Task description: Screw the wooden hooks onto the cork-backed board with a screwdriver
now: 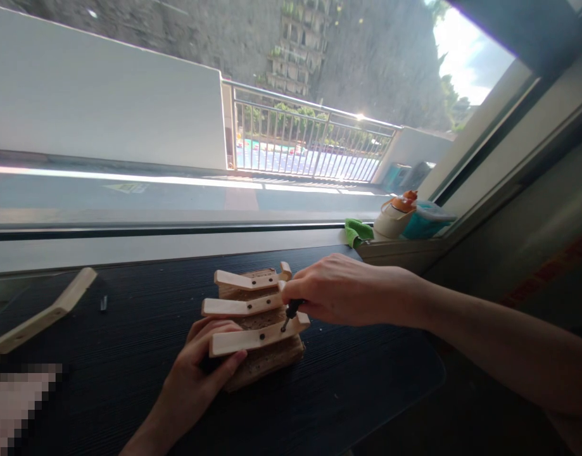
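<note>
A small wooden block (pixel 266 362) with three pale wooden hook-shaped slats across its top lies on the dark ribbed mat (pixel 129 342). My left hand (pixel 200 367) grips the near left end of the block, thumb pressed on the nearest slat (pixel 253 339). My right hand (pixel 342 291) reaches in from the right, fingers closed around a small black-handled screwdriver (pixel 289 312). Its tip rests on the nearest slat near the right end.
A loose wooden slat (pixel 44 311) lies at the mat's far left, a small dark screw (pixel 103 303) beside it. On the window ledge at the right are a green cloth (pixel 357 231), a white jug with orange lid (pixel 396 215) and a teal item (pixel 426 223).
</note>
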Available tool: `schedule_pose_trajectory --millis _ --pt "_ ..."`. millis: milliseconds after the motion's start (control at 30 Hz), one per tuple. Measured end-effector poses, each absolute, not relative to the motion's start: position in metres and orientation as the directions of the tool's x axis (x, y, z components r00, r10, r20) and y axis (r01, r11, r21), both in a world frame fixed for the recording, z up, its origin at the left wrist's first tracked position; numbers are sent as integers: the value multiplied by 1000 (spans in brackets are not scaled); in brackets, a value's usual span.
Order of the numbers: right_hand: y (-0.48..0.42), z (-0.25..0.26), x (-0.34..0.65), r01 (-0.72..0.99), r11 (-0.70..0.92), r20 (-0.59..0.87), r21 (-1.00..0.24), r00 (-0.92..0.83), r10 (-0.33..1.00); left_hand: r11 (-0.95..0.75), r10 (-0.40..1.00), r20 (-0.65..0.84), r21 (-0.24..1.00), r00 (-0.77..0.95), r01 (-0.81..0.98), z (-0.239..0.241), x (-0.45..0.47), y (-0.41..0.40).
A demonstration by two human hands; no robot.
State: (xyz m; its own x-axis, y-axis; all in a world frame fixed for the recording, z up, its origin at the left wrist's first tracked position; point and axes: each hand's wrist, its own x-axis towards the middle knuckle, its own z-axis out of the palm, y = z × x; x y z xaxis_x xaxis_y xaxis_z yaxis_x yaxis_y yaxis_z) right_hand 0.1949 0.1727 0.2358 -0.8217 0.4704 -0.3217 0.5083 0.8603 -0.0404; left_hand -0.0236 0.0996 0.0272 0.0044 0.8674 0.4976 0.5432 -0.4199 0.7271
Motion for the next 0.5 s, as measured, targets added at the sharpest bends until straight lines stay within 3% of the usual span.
schedule_pose_trajectory --millis 167,500 --pt "176 233 193 513 857 -326 -57 -820 469 -426 862 507 721 3 546 26 -24 100" --pt "176 228 191 548 836 -303 27 -792 529 -440 853 521 707 12 553 25 -24 100"
